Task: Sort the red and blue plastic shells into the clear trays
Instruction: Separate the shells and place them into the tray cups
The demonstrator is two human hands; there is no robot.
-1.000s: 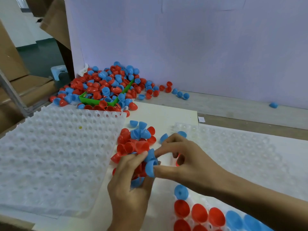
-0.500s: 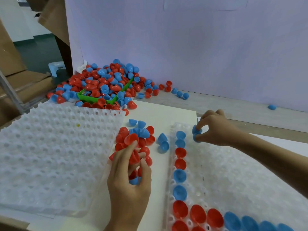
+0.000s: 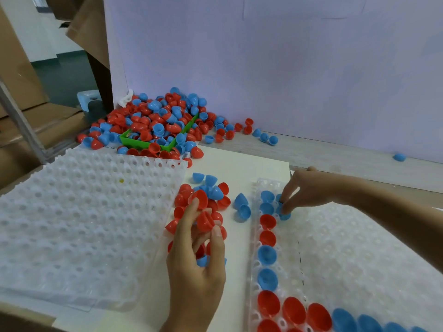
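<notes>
Two clear dimpled trays lie on the table. The left tray [image 3: 84, 224] holds no shells. The right tray [image 3: 347, 248] has red and blue shells [image 3: 266, 255] along its left column and near row. Between the trays sits a small pile of shells [image 3: 215, 192]. My left hand [image 3: 196, 267] reaches into this pile, pinching a red shell [image 3: 205, 221] between thumb and fingers, with its forefinger on another red shell [image 3: 197, 200]. My right hand [image 3: 309, 190] pinches a blue shell [image 3: 284, 213] down onto the right tray's second column, near the far corner.
A large heap of red and blue shells [image 3: 155, 121] lies at the back left around a green bin [image 3: 167, 146]. Two blue shells [image 3: 243, 207] lie loose beside the right tray. A purple board [image 3: 287, 68] stands behind; stray shells [image 3: 265, 137] lie before it.
My hands have parted; the right carried a blue shell to the right tray's far corner, then down into the second column. My left hand stayed at the small pile and picked up red shells.
</notes>
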